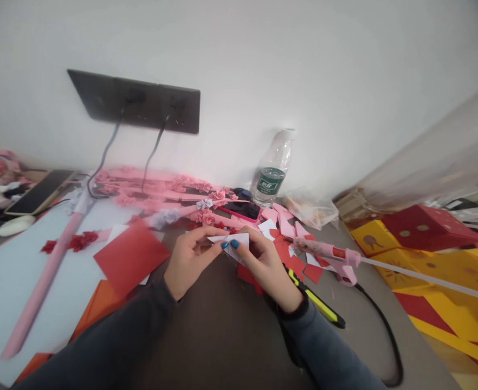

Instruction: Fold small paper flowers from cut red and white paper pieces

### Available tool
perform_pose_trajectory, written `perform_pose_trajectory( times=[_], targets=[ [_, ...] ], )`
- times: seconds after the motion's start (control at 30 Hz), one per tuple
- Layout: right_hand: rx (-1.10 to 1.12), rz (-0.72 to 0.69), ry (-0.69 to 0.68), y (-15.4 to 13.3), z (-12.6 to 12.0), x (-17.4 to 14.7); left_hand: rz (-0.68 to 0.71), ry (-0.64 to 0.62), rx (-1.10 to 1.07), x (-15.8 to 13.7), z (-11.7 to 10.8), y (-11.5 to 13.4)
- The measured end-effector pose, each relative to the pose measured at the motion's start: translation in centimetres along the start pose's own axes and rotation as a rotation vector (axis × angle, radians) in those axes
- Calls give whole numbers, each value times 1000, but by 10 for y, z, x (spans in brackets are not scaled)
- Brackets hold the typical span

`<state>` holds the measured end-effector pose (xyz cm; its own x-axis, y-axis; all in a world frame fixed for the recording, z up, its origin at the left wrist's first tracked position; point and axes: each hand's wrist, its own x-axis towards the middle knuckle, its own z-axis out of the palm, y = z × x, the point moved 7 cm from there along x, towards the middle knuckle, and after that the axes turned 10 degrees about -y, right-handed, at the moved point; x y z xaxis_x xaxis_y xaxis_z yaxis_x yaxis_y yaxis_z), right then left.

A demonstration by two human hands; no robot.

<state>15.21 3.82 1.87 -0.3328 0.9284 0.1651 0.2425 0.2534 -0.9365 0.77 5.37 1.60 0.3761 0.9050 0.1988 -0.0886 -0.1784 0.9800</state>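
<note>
Between my two hands is a small folded piece of white paper (242, 239), held above the dark table top. My left hand (192, 257) pinches its left side, thumb on the near face. On the right side my right hand (265, 262) grips it the same way, with the thumb close to the other thumb. The fingers behind the paper are mostly hidden. Red paper squares (131, 257) lie left of my left hand. Cut red and pink paper pieces (314, 272) are scattered beyond and beside my right hand.
A pink glue gun (324, 250) with a long glue stick and black cable lies right, near a yellow-black utility knife (322, 306). Behind stand a water bottle (272, 176), a phone (242, 210) and pink paper-flower branches (174, 184). A pink paper tube (44, 287) lies left; yellow boxes (434, 265) stand right.
</note>
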Motion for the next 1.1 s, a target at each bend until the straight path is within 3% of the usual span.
perform_pose_trajectory(
  times=[0.43,0.9,1.1],
  targets=[
    [66,27,11,3,-4,3,-57,-81,-111,3,6,-4],
    [-24,20,-19,10,-1,2,-156,-6,6,1,-5,-14],
    [27,43,-38,11,-1,3,-109,4,1,3,-6,-10]
  ],
)
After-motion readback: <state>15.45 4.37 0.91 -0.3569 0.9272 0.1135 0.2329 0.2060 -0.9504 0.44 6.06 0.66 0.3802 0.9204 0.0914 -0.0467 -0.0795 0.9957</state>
